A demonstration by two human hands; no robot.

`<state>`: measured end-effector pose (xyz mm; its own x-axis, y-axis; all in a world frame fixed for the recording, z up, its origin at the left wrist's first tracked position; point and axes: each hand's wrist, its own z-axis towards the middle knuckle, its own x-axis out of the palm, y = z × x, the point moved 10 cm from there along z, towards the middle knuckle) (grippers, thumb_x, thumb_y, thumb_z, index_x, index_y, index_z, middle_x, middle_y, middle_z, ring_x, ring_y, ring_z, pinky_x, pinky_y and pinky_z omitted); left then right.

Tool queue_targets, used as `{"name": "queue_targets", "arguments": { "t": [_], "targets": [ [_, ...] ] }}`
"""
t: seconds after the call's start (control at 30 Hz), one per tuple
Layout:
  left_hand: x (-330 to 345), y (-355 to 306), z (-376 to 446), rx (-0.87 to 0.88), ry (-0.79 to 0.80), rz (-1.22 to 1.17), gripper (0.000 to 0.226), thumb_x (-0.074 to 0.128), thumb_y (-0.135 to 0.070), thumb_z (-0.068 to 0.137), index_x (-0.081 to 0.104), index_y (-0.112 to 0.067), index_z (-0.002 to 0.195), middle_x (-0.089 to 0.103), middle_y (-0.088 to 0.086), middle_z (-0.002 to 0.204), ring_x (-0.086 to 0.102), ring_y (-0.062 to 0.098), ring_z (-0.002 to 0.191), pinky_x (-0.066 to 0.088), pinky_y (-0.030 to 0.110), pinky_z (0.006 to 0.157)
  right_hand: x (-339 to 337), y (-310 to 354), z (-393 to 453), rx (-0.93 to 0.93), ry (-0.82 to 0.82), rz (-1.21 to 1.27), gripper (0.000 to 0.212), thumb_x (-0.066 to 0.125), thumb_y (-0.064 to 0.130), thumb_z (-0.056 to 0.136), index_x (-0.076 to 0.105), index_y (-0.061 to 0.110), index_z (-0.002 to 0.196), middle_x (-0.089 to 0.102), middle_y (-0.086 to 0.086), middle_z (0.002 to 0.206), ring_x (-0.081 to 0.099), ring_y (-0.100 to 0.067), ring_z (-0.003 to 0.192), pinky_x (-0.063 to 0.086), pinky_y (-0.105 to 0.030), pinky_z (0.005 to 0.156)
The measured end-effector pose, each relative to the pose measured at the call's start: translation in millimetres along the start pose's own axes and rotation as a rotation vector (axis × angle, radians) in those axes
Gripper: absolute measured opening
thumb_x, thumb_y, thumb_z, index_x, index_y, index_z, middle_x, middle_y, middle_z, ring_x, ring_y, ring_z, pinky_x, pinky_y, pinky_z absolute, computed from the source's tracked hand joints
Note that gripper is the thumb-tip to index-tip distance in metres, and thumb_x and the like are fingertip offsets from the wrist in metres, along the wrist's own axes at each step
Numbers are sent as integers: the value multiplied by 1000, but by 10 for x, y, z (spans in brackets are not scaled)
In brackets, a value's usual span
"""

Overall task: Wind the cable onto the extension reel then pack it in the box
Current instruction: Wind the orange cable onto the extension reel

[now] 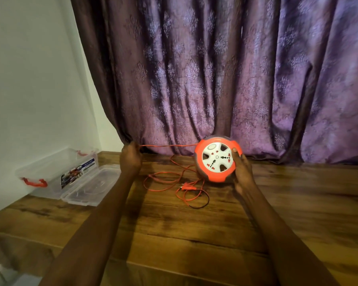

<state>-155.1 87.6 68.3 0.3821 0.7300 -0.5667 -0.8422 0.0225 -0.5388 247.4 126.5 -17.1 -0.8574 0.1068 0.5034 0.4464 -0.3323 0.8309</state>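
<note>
A round orange and white extension reel [216, 159] stands on its edge on the wooden table, its socket face toward me. My right hand [243, 171] grips its right rim. My left hand [130, 157] pinches the thin orange cable [167, 145], which runs taut from my fingers to the top of the reel. More cable lies in loose loops on the table between my arms, ending in an orange plug [187, 186]. A clear plastic box [50, 172] with red handles stands open at the far left.
The box's clear lid [93, 185] lies flat on the table just right of the box. A purple patterned curtain [225, 75] hangs right behind the reel. A white wall [29, 79] borders the table [194, 234] on the left.
</note>
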Motion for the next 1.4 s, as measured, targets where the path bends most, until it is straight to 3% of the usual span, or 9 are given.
{"name": "queue_targets", "arguments": {
  "t": [0.1,0.2,0.37,0.5,0.7,0.93,1.07,1.2,1.4],
  "targets": [
    [166,40,180,-86,127,-82,26,57,2,81,71,4,102,70,29,104,65,42,101,49,44,86,40,-16,-28,-8,24,-49,23,70,36,91,72,19,107,76,-8,109,68,-26,99,59,-41,82],
    [395,-21,65,-67,305,-129,33,59,1,84,70,0,115,70,25,113,65,38,108,50,45,94,50,-62,-50,-6,18,-62,18,71,38,90,74,23,100,75,-11,112,68,-25,96,55,-54,89],
    [269,-297,-280,83,114,-241,25,53,2,87,72,-1,104,69,19,106,66,32,93,54,43,85,30,-54,-28,-16,-19,-28,24,71,40,90,72,22,106,73,-13,117,67,-27,101,51,-62,97],
    [951,-771,-833,-168,720,-762,15,52,-7,98,67,-8,102,71,9,77,61,13,50,47,22,46,20,-40,8,-25,-35,-27,24,68,37,93,70,20,109,73,-12,118,67,-29,106,49,-61,100],
    [1331,-1259,-1064,-225,850,-1078,20,59,-28,98,69,-16,110,69,13,101,66,23,86,56,35,80,-24,-72,42,14,-28,-4,36,67,40,93,69,16,119,73,-9,119,64,-35,117,48,-61,101],
    [1599,-1309,-1030,-292,866,-1174,29,60,-26,97,68,-10,119,70,19,107,65,31,93,54,54,93,-65,-23,154,33,5,-77,36,64,38,96,66,11,119,72,-15,119,70,-25,103,54,-54,97],
    [1667,-1156,-1018,-314,749,-1142,7,61,-17,97,62,-11,102,62,7,83,62,26,79,61,46,76,1,147,159,-206,74,-440,30,63,21,98,56,18,127,60,-18,134,66,-3,99,55,-25,88],
    [1638,-1025,-919,-289,617,-1061,18,60,-11,97,58,1,111,59,15,85,66,20,58,62,34,53,400,337,-229,-881,218,-1313,48,56,28,92,53,33,139,51,-4,134,51,-25,116,41,-38,96],
    [1587,-997,-898,-209,573,-1072,7,60,-10,97,54,-9,100,55,16,82,61,21,62,60,34,52,705,56,-320,-840,340,-1730,62,60,22,81,50,50,136,50,1,139,44,-25,128,40,-41,91]
  ]
}}
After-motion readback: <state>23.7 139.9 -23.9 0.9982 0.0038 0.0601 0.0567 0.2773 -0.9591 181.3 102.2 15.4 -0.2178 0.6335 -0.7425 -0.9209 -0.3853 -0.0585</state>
